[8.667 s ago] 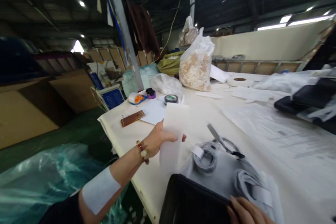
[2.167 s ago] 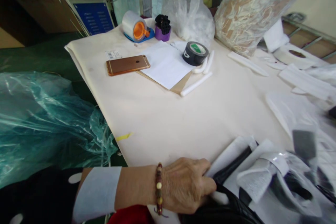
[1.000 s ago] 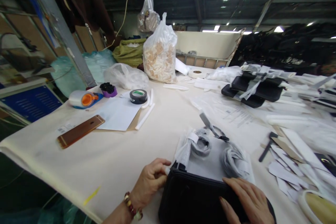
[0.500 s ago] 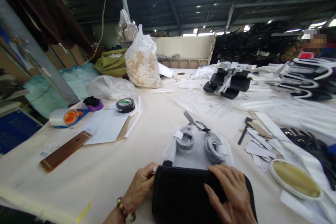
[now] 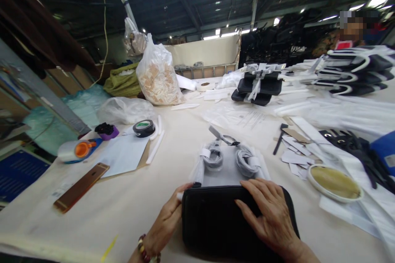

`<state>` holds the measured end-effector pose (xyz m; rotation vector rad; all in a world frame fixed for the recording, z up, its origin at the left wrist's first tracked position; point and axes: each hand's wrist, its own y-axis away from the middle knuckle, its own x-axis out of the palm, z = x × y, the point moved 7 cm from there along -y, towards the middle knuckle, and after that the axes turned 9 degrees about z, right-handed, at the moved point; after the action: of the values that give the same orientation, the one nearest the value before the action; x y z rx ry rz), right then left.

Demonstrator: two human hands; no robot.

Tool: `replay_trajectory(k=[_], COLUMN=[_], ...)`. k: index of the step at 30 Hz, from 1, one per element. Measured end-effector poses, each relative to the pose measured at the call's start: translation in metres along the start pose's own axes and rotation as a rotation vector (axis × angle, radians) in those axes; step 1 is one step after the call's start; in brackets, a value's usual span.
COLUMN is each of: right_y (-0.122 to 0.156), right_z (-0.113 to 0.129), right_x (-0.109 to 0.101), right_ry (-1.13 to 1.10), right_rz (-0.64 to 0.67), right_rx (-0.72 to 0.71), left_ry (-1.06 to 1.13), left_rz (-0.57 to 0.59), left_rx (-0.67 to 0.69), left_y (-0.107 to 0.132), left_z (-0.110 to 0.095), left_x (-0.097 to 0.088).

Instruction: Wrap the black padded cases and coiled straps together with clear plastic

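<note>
A black zip-edged bag point(image 5: 216, 222) lies at the table's near side, in front of me. My left hand point(image 5: 168, 215), with a bead bracelet at the wrist, grips the bag's left edge near the top corner; a bit of white shows at its fingertips. Spread flat across the bag's right part is my right hand point(image 5: 268, 213), its fingertips at the far edge. Just beyond the bag, two coiled straps in grey wrapping point(image 5: 212, 156) rest on pale sheeting. A pair of scissors point(image 5: 224, 136) lies by the coils, its handle loops partly hidden.
On the left are a phone point(image 5: 82, 187), white paper point(image 5: 125, 154), black tape point(image 5: 143, 128) and a tape dispenser point(image 5: 77, 150). A bag of scraps point(image 5: 160, 78) stands behind. Wrapped black bags point(image 5: 259, 86), a round dish point(image 5: 336, 183) and black straps point(image 5: 352, 148) lie rightward. A person is at far right.
The view has turned slightly right, bringing more of a blue object in at the right edge. My left hand's fingers reach a little further along the bag's corner. My right hand stays on the bag.
</note>
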<state>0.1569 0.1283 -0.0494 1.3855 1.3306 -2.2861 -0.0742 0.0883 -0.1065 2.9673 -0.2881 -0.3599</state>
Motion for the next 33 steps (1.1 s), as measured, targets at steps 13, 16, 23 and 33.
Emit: replay_trajectory(k=[13, 16, 23, 33], right_y=[0.001, 0.009, 0.061, 0.066], right_z=[0.002, -0.005, -0.074, -0.084], right_x=[0.0, -0.01, -0.009, 0.005], right_ry=[0.032, 0.091, -0.266, -0.37], right_rz=[0.02, -0.036, -0.069, 0.0], right_rx=[0.003, 0.064, 0.86, 1.11], left_ry=[0.011, 0.057, 0.096, -0.081], left_rz=[-0.223, -0.192, -0.164, -0.194], left_rx=[-0.11, -0.1, -0.133, -0.206], left_y=[-0.006, -0.012, -0.027, -0.063], left_z=[-0.003, -0.006, 0.0, -0.009], left_x=[0.022, 0.023, 0.023, 0.016])
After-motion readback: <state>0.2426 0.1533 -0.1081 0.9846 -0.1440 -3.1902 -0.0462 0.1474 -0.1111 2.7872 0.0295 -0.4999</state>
